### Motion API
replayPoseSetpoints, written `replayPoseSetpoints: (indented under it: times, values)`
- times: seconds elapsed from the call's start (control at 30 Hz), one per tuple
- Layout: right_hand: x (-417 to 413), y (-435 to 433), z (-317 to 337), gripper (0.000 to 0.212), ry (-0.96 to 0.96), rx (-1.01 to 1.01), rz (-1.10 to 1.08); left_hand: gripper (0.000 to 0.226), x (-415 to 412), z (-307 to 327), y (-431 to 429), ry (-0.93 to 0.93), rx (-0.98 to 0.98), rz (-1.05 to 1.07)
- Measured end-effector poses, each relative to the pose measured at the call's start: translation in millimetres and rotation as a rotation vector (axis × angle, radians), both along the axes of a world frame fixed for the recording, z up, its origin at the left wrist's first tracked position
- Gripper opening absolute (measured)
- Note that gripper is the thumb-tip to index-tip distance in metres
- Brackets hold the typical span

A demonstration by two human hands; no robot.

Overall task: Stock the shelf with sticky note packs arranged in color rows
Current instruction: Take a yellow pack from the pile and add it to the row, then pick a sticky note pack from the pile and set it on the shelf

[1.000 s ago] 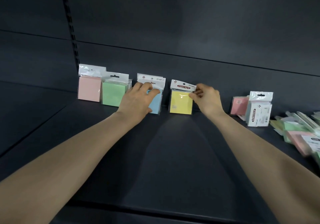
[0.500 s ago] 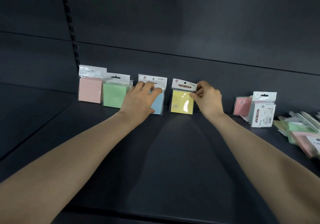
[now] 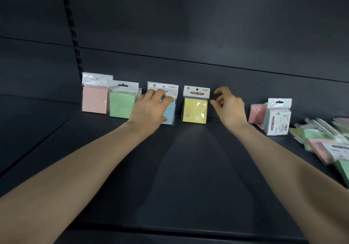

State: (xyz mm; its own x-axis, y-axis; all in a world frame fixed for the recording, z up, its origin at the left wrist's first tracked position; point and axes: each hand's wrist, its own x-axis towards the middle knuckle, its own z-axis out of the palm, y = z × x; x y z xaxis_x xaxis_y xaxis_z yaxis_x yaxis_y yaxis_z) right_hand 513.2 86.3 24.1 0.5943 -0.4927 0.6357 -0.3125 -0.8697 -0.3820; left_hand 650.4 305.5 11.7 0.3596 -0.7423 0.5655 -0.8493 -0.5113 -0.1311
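Yellow pack [image 3: 195,110] beside right grip [image 3: 229,107], apart; blue pack [image 3: 170,114] held by left grip [image 3: 149,109].

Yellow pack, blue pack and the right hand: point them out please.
yellow pack [image 3: 195,109], head view, centre of the yellow pad.
blue pack [image 3: 170,112], head view, its uncovered blue face.
right hand [image 3: 229,105], head view, back of the hand.
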Motion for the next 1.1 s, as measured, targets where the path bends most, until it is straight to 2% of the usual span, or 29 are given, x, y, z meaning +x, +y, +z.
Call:
replayPoseSetpoints:
  times: [0.43, 0.73, 0.9, 1.1]
  values:
    - [-102.6, -2.9, 1.6, 0.025, 0.142, -0.272, -0.164, 0.05, -43.3, 19.6, -14.9, -0.011, -0.017, -0.15]
    - [-214.8, -28.8, 9.2, 0.022, 0.181, -0.252, -0.337, 0.047, -116.9, 29.3, -62.9, 0.002, -0.026, -0.293]
    - [-283.9, -71.1, 20.7, 0.025, 0.22, -0.224, -0.357, 0.047, -173.9, 33.5, -110.2, 0.027, 0.0, -0.327]
    - [-358.7, -122.5, 30.1, 0.024, 0.358, -0.189, -0.294, 0.043, -250.9, 26.4, -174.6, 0.108, 0.031, -0.382]
